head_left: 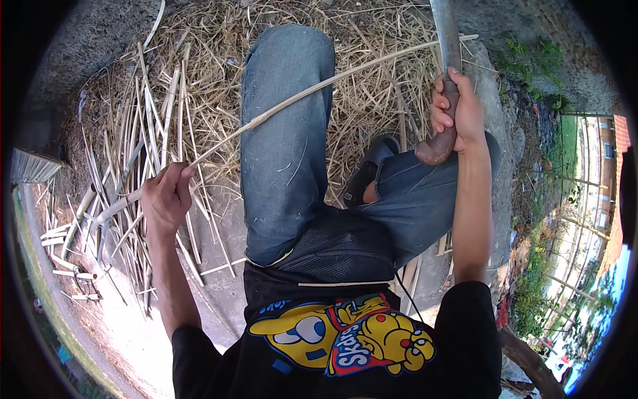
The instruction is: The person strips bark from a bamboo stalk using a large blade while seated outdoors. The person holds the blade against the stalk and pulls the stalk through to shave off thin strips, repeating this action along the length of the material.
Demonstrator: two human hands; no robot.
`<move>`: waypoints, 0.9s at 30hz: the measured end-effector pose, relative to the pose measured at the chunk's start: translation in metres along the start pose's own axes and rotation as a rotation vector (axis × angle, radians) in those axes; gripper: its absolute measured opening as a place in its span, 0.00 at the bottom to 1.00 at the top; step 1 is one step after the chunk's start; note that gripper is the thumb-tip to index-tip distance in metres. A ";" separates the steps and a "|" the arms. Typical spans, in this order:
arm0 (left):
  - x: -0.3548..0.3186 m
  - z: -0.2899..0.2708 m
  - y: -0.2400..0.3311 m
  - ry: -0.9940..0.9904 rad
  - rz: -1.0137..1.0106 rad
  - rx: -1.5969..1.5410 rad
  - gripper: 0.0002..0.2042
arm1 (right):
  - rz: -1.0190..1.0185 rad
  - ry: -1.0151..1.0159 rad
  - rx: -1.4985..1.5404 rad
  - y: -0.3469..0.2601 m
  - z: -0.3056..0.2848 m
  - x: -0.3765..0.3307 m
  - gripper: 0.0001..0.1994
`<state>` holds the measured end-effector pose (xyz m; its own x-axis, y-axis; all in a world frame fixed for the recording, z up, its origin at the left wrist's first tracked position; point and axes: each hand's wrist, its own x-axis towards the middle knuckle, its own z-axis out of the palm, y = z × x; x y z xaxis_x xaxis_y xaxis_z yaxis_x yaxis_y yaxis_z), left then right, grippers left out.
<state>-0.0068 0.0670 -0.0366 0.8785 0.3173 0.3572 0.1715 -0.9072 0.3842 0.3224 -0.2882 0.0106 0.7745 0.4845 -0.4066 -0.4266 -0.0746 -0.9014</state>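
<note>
A long, thin bamboo strip (290,101) slants across my raised knee, from the lower left up to the right. Its lower part is gripped in my left hand (166,197), whose fingers are closed round it. My right hand (460,110) is wrapped round the dark wooden handle (438,147) of a machete, the handle's hooked end toward me. The machete's blade (446,33) points away and runs out of the picture at the top. Near its base, the far part of the strip passes the blade; whether they touch I cannot tell.
Many split bamboo strips (133,219) lie heaped on the ground to the left. Thin shavings (372,93) cover the ground beyond and between my legs. Short cut pieces (74,272) lie farther left. Green plants (531,299) and a curved branch (531,362) are on the right.
</note>
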 end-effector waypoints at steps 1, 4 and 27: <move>0.002 0.000 0.000 -0.004 0.006 0.001 0.10 | -0.024 0.029 0.097 0.002 -0.004 0.003 0.19; 0.014 0.006 0.017 -0.021 -0.015 0.010 0.09 | 0.079 -0.082 0.033 0.021 0.031 -0.015 0.20; 0.051 0.009 0.075 -0.150 -0.061 -0.041 0.08 | 0.043 -0.076 0.151 0.070 0.102 -0.041 0.20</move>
<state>0.0551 0.0123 0.0028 0.9241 0.3242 0.2023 0.2110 -0.8743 0.4372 0.2131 -0.2247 -0.0202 0.7194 0.5483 -0.4264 -0.5280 0.0327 -0.8486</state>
